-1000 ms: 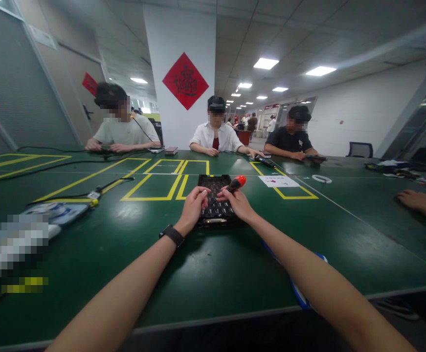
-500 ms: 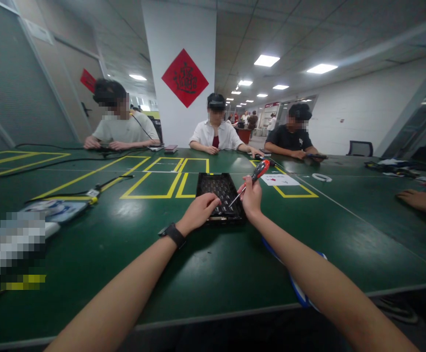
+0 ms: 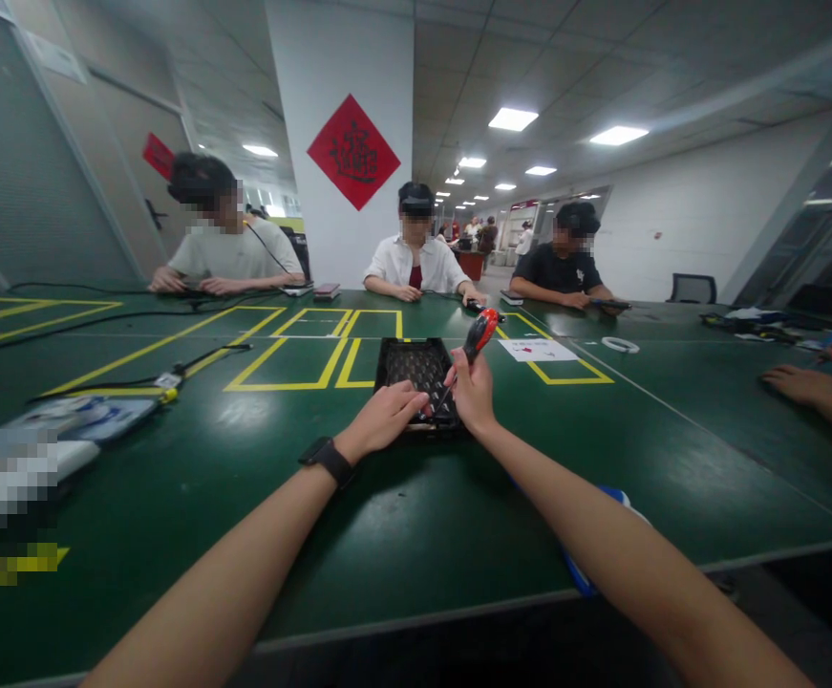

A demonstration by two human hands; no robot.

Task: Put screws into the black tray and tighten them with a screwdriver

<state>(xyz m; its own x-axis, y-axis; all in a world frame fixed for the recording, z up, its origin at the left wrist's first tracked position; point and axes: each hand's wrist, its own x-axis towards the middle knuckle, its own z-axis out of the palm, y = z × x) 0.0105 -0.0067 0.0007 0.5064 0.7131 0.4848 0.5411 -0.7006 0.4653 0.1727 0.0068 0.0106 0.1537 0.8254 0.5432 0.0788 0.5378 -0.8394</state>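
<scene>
In front of me on the green table lies a black tray-like case (image 3: 419,361) with rows of small shiny metal pieces, too small to name. My right hand (image 3: 473,390) grips a screwdriver (image 3: 482,333) with a red and black handle. Its handle points up and its thin shaft slants down to the left over the case. My left hand (image 3: 391,418), with a black watch on the wrist, reaches over the case's near left part. Its fingers are drawn together near the screwdriver's tip; whatever they hold is hidden.
Yellow tape (image 3: 279,386) outlines boxes on the table. Right of the case lie a white paper sheet (image 3: 539,351) and a white ring (image 3: 620,345). A blue and white item (image 3: 579,573) is partly under my right forearm. Three people sit opposite; another person's hands (image 3: 802,384) rest at right.
My right hand has moved left with the screwdriver, which now stands steeper, its tip closer to my left fingers. My left hand stays over the case. The view has turned slightly right.
</scene>
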